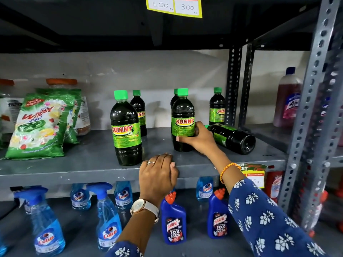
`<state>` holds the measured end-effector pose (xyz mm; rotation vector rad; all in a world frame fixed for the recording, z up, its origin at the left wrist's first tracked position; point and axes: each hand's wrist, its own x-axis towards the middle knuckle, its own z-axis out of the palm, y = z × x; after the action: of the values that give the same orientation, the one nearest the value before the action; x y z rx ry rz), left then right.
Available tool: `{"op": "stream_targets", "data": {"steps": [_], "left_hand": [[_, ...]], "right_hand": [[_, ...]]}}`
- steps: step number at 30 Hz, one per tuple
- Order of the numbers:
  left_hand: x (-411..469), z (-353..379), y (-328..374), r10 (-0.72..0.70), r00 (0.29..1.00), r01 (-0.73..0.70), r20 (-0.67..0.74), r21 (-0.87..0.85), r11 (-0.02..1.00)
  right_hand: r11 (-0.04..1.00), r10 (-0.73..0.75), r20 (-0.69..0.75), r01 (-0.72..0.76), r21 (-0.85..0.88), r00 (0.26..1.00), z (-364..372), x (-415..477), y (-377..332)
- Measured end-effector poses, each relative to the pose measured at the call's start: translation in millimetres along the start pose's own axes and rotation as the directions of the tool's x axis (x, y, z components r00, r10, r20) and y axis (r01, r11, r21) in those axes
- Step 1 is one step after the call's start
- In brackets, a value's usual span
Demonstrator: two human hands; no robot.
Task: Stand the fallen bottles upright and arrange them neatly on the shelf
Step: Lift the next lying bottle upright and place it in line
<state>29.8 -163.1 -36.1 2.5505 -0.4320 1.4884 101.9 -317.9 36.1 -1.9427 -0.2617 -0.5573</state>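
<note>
Dark green bottles with green caps and "SUNNY" labels stand on the grey shelf (74, 167). My right hand (196, 140) grips the lower part of one upright bottle (182, 115) near the middle. Just right of it, another bottle (233, 138) lies on its side, base toward me. A front bottle (126, 127) stands upright at the left. Three more stand at the back: one (139, 108) behind the front bottle, one (174, 98) mostly hidden behind the gripped bottle, one (217, 106) by the upright post. My left hand (157, 173) rests curled on the shelf's front edge, holding nothing.
Green detergent packets (39, 125) lean at the shelf's left, jars behind them. Blue spray bottles (46, 223) and blue toilet-cleaner bottles (173, 221) fill the lower shelf. A perforated metal post (313, 101) stands right, with a pink-liquid bottle (289, 97) beyond. A price tag (174, 6) hangs above.
</note>
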Motion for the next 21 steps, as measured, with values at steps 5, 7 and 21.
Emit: {"op": "stream_targets", "data": {"steps": [5,7,21], "left_hand": [[-0.7,-5.9,5.3,-0.042,0.998,0.042,0.039,-0.001,0.999],[-0.5,-8.0,7.3,-0.056,0.997,0.056,0.055,-0.002,0.998],[0.1,-17.8,11.4,-0.083,0.987,0.084,0.134,-0.001,0.996]], "right_hand": [[0.999,-0.039,0.034,0.038,0.028,0.999,-11.6,-26.6,-7.2],[0.998,-0.056,0.031,0.055,0.028,0.998,-13.9,-36.8,-9.1],[0.994,-0.098,0.030,0.097,0.047,0.995,-22.7,-64.1,-16.7]]}}
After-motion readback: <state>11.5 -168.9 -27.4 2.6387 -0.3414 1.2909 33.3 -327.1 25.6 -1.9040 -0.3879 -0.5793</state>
